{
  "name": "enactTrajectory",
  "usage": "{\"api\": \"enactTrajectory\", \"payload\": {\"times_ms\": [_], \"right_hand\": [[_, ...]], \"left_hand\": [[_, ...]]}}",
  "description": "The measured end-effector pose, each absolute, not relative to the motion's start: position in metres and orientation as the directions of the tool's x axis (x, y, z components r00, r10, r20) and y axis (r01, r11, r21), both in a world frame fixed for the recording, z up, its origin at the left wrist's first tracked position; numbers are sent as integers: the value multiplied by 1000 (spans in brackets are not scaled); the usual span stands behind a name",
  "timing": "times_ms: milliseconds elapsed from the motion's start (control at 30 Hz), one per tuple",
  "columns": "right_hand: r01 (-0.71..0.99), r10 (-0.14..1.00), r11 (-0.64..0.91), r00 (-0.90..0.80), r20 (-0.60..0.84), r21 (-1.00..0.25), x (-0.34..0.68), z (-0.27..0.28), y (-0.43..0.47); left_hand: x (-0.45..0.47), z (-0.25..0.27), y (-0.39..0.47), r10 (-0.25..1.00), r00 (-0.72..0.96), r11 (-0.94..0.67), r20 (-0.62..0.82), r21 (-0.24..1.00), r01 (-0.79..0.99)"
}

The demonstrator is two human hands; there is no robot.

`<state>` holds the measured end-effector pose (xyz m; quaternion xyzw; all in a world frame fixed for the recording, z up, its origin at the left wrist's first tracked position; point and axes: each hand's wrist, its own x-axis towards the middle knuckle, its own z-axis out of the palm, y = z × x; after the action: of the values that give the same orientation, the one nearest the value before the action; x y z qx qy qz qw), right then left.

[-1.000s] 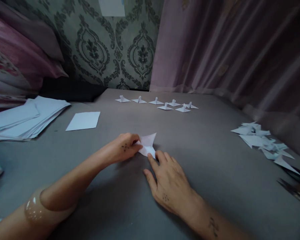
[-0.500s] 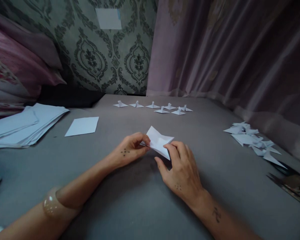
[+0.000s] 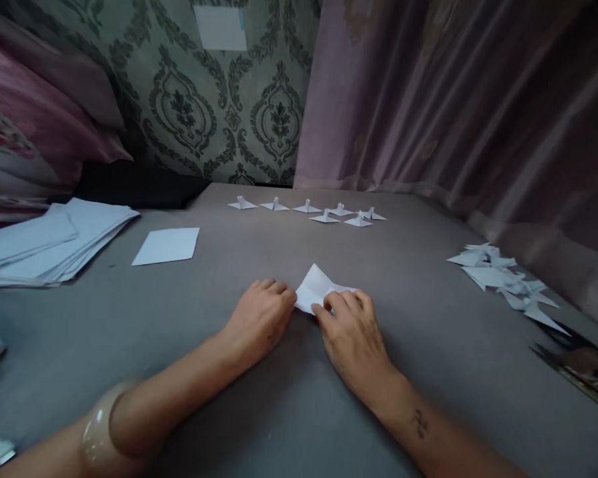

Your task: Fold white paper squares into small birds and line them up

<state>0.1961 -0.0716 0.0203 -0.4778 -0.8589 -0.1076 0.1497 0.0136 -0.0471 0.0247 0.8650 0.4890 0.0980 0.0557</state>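
Folded white paper (image 3: pixel 317 290) lies low on a wide grey cloth surface (image 3: pixel 428 372), pinned between both hands near the middle of the view; that surface is the largest thing here, running back to a patterned green wall (image 3: pixel 219 99) and a mauve curtain (image 3: pixel 453 99) on the right. Pink bedding (image 3: pixel 24 119) is heaped at the far left, and below it a loose stack of white sheets (image 3: pixel 44 242) spreads over the surface, with a single flat sheet (image 3: pixel 166 245) just beside it. A pile of folded paper pieces (image 3: pixel 508 282) sits well apart on the right. Farther back, a row of small finished paper figures (image 3: pixel 309 210) stands near the wall. The left hand (image 3: pixel 262 317), palm down and fingers curled, presses against the paper's left edge; a pale bangle (image 3: pixel 96 431) circles that forearm. The right hand (image 3: pixel 351 330) rests on the paper's near right part, its fingertips (image 3: pixel 329 304) bent onto the fold. Whether either hand pinches the paper or only presses it flat cannot be told. One pointed flap of the paper tilts up between the hands.
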Motion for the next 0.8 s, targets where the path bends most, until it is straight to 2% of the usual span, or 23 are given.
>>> {"api": "enactTrajectory", "payload": {"times_ms": [100, 167, 233, 300, 400, 633, 800], "right_hand": [[857, 797, 508, -507, 329, 91, 194, 22, -74], [855, 798, 510, -509, 321, 87, 195, 23, -74], [851, 798, 522, -510, 322, 57, 197, 23, -73], [845, 799, 535, -508, 322, 6, 198, 23, -71], [832, 804, 548, -495, 329, -86, 200, 23, -69], [828, 837, 524, -458, 300, -198, 196, 26, -66], [840, 866, 489, -433, 252, -237, 193, 31, -60]], "left_hand": [[21, 37, -59, 879, 476, -471, -12, 138, 872], [20, 38, -61, 887, 461, -450, -8, 196, 871], [15, 33, -59, 887, 460, -447, 34, 308, 840], [9, 24, -53, 886, 457, -443, 72, 417, 794], [2, 16, -45, 904, 419, -399, 83, 515, 759], [2, 24, -39, 922, 386, -320, 31, 622, 715], [3, 24, -39, 938, 346, -285, 27, 630, 722]]}}
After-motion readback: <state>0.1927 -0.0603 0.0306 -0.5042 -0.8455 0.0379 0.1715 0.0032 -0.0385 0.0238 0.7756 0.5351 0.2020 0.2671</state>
